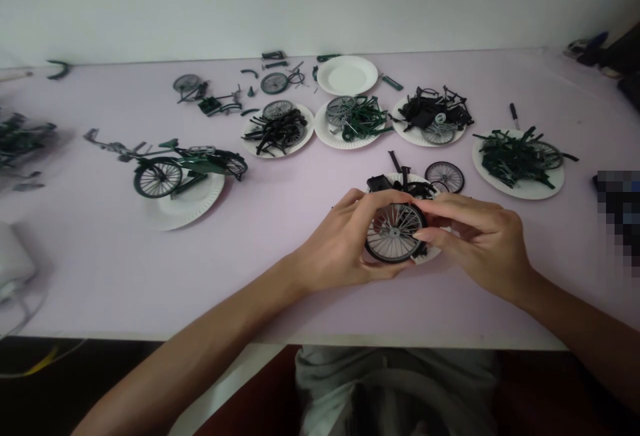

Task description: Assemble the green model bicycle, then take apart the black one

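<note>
Black-tyred, a spoked model bicycle wheel (pixel 395 232) sits in the head view's grasp — the left hand (pixel 340 239) curled around its rim, the right hand (pixel 483 236) pinching its right side — before a paper plate (pixel 430 255) of black bicycle parts (pixel 379 183). Leftward on the lilac tabletop (pixel 280 216), a green model bicycle (pixel 215 160) overlaps another plate (pixel 197 208).

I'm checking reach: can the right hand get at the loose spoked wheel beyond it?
Probably yes: the loose spoked wheel lies just beyond the right hand, apparently uncovered, though that hand is busy at the held wheel.
</note>
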{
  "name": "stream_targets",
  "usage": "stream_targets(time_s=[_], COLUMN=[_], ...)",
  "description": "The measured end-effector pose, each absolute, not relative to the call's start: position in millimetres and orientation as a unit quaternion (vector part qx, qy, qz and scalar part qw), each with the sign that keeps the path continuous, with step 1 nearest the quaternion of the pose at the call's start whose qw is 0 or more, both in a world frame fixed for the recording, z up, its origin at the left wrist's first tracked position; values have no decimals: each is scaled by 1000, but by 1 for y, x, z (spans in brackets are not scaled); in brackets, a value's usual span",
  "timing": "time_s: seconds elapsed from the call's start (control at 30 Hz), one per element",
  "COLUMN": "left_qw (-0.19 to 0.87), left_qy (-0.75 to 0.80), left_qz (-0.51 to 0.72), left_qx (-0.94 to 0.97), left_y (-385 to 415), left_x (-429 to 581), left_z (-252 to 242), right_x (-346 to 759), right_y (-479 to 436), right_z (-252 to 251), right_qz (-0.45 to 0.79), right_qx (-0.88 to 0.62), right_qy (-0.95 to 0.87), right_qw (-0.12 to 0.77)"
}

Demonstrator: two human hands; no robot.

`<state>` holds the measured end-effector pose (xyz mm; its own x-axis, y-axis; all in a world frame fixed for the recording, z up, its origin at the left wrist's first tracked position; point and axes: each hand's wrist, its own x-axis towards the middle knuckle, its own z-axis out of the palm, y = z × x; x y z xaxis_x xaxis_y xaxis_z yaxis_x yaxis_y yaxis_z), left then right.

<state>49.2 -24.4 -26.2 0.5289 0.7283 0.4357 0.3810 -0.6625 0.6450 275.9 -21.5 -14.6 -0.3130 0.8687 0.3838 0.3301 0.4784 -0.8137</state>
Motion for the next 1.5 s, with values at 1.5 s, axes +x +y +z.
stream_targets(time_s=[1.5], left_qw=[340], left_qy=[296], left_qz=[406], left_qx=[795], left_y=[-21], left_x=[43], left_z=[-34], right_x=[290], right_y=[-21], right_z=[-20], right_qz=[449], right_qx=[-369], right_qy=[-733], right_qw=[353])
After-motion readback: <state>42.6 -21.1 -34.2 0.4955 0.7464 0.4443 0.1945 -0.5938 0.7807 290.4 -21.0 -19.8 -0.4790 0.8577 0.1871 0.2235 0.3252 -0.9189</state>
